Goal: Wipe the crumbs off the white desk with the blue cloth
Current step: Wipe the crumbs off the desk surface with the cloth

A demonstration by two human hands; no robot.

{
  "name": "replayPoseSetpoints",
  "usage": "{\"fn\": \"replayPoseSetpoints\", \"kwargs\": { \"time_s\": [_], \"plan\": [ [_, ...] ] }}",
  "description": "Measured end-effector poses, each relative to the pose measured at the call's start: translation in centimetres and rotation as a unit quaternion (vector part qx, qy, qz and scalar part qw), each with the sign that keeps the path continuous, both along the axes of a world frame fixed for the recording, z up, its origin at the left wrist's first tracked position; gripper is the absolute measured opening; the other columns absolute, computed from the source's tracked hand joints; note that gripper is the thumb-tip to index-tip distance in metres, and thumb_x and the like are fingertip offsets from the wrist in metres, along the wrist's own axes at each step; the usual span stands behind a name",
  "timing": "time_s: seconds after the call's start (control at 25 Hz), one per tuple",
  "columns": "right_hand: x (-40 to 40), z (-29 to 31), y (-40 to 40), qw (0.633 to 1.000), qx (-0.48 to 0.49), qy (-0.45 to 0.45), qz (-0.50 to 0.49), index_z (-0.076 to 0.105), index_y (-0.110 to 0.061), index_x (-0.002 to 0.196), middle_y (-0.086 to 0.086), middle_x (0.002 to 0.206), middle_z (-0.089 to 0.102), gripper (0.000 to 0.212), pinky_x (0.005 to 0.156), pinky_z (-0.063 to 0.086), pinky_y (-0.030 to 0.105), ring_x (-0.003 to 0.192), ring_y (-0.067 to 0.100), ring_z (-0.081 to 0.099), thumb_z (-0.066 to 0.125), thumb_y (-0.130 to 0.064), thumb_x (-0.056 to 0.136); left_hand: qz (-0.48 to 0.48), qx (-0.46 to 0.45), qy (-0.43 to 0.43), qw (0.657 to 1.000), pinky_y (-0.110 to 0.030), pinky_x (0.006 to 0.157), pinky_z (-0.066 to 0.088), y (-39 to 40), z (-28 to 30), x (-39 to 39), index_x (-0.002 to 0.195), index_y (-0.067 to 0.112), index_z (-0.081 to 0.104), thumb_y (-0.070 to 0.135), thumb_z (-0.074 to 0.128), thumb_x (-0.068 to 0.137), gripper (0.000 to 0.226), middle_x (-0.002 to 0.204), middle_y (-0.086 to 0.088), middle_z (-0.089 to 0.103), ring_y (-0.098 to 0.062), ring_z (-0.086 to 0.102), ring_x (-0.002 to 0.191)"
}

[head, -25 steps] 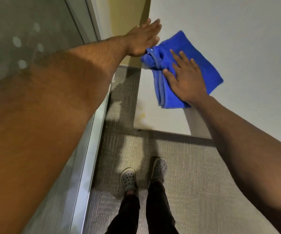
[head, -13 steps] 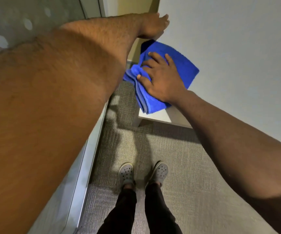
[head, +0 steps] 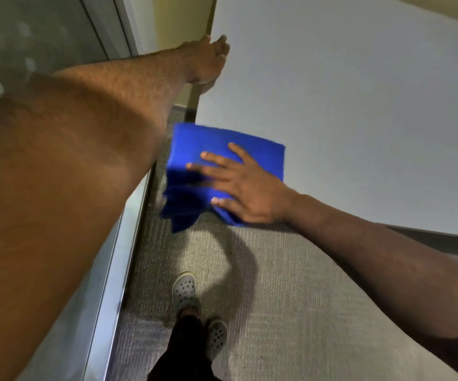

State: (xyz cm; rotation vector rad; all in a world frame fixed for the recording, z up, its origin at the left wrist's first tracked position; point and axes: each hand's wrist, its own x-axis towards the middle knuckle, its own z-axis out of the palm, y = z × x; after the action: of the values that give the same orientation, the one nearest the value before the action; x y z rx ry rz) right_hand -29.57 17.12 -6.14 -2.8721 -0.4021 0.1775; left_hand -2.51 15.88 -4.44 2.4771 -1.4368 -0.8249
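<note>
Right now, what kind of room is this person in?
Probably an office, though that's a guess. There's a plain white desk, grey carpet like offices have, and a frosted glass wall with a metal frame. The right hand presses a blue cloth on the desk corner.

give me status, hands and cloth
Right hand flat on blue cloth at white desk corner. Left hand braced on far edge. Cloth overhangs; nothing blocking.

Blue cloth (head: 222, 149), centre frame: soft, matt, napped fabric folded in layers. White desk (head: 360, 119), upper right: smooth, matt, uniform surface. Floor (head: 291, 312), lower centre: grey, ribbed, matt carpet; strip (head: 118, 270) at lower left: smooth metal with a dull sheen; shoes (head: 184, 287): grey perforated plastic-like material.
</note>
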Motion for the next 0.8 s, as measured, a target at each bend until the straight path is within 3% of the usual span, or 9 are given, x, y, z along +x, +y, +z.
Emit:
{"fn": "replayPoseSetpoints", "kwargs": {
  "time_s": [0.04, 0.12, 0.16, 0.24, 0.32, 0.44, 0.56, 0.68, 0.8],
  "plan": [
    [-0.9, -0.1, -1.7, 0.998, 0.035, -0.005, -0.051, 0.036, -0.025, 0.144, -0.007, 0.156, 0.03, 0.049, 0.117, 0.003, 0.052, 0.146, 0.016, 0.019, 0.035, -0.041, 0.098, -0.003, 0.004, -0.057, 0.998, -0.037, 0.123, 0.005, 0.8, -0.7, -0.1, 0.156, 0.021, 0.004, 0.034, 0.013, 0.105, 0.053, 0.165, 0.002, -0.002, -0.024, 0.001, 0.152],
    [-2.7, -0.5, -5.6, 0.981, 0.059, -0.006, -0.186, 0.028, -0.025, 0.148, -0.005, 0.155, 0.031, 0.054, 0.118, 0.005, 0.052, 0.146, 0.015, 0.019, 0.033, -0.043, 0.097, -0.011, -0.015, -0.02, 1.0, -0.037, 0.123, 0.005, 1.5, -1.7, -1.1, 0.155, 0.015, 0.007, 0.031, 0.02, 0.106, 0.054, 0.165, -0.001, -0.001, -0.027, 0.001, 0.151],
    [-3.7, -0.7, -7.6, 0.967, 0.061, -0.012, -0.248, 0.025, -0.025, 0.148, -0.002, 0.155, 0.032, 0.056, 0.118, 0.006, 0.051, 0.146, 0.015, 0.019, 0.031, -0.045, 0.097, -0.007, -0.065, -0.046, 0.997, -0.041, 0.123, 0.006, 0.6, -2.0, -2.6, 0.155, 0.01, 0.01, 0.029, 0.023, 0.105, 0.055, 0.165, -0.006, 0.003, -0.03, 0.004, 0.151],
    [-6.2, -0.9, -11.4, 0.923, 0.069, -0.034, -0.376, 0.025, -0.023, 0.148, 0.006, 0.154, 0.033, 0.058, 0.118, 0.005, 0.047, 0.146, 0.018, 0.02, 0.028, -0.048, 0.096, -0.001, -0.119, -0.066, 0.991, -0.043, 0.123, 0.007, 0.9, -2.8, -4.2, 0.152, 0.0, 0.014, 0.026, 0.026, 0.104, 0.055, 0.163, -0.018, 0.01, -0.035, 0.008, 0.15],
    [-8.3, -0.9, -14.0, 0.877, 0.075, -0.044, -0.472, 0.024, -0.02, 0.148, 0.01, 0.155, 0.03, 0.057, 0.118, 0.004, 0.045, 0.145, 0.021, 0.02, 0.03, -0.047, 0.098, -0.011, -0.117, -0.092, 0.989, -0.039, 0.123, 0.002, 2.9, -4.3, -4.6, 0.151, -0.003, 0.012, 0.03, 0.02, 0.105, 0.057, 0.162, -0.021, 0.006, -0.034, 0.004, 0.15],
    [-10.4, -1.0, -15.3, 0.839, 0.075, -0.049, -0.537, 0.023, -0.021, 0.149, 0.007, 0.157, 0.027, 0.056, 0.119, 0.002, 0.046, 0.146, 0.021, 0.016, 0.026, -0.047, 0.099, -0.04, -0.131, -0.094, 0.986, -0.046, 0.122, 0.003, 3.9, -5.4, -6.6, 0.15, -0.001, 0.02, 0.038, 0.019, 0.102, 0.062, 0.161, -0.024, 0.01, -0.038, 0.004, 0.15],
    [-11.8, -1.3, -15.2, 0.805, 0.059, -0.056, -0.588, 0.026, -0.019, 0.148, 0.007, 0.156, 0.03, 0.056, 0.12, 0.003, 0.047, 0.147, 0.021, 0.015, 0.023, -0.046, 0.099, 0.078, -0.168, -0.024, 0.982, -0.04, 0.119, 0.003, 4.6, -5.7, -7.4, 0.153, 0.013, 0.015, 0.063, 0.025, 0.093, 0.079, 0.164, -0.011, 0.009, -0.029, 0.003, 0.151],
    [-13.8, -1.4, -14.6, 0.765, 0.053, -0.057, -0.64, 0.025, -0.018, 0.148, 0.007, 0.156, 0.029, 0.057, 0.12, 0.002, 0.048, 0.147, 0.021, 0.013, 0.022, -0.047, 0.099, 0.053, -0.131, -0.076, 0.987, -0.031, 0.119, -0.005, 5.5, -6.4, -7.6, 0.154, 0.013, 0.006, 0.082, 0.008, 0.084, 0.099, 0.165, -0.004, 0.0, -0.022, -0.004, 0.151],
    [-15.0, -1.5, -12.9, 0.718, 0.03, -0.065, -0.693, 0.02, -0.017, 0.15, 0.007, 0.158, 0.025, 0.058, 0.12, 0.001, 0.048, 0.147, 0.02, 0.012, 0.023, -0.047, 0.099, 0.066, -0.134, -0.082, 0.985, -0.03, 0.118, -0.006, 5.7, -6.5, -7.7, 0.154, 0.018, 0.007, 0.083, 0.008, 0.084, 0.096, 0.165, -0.001, 0.001, -0.02, -0.003, 0.151]
  ]
}}
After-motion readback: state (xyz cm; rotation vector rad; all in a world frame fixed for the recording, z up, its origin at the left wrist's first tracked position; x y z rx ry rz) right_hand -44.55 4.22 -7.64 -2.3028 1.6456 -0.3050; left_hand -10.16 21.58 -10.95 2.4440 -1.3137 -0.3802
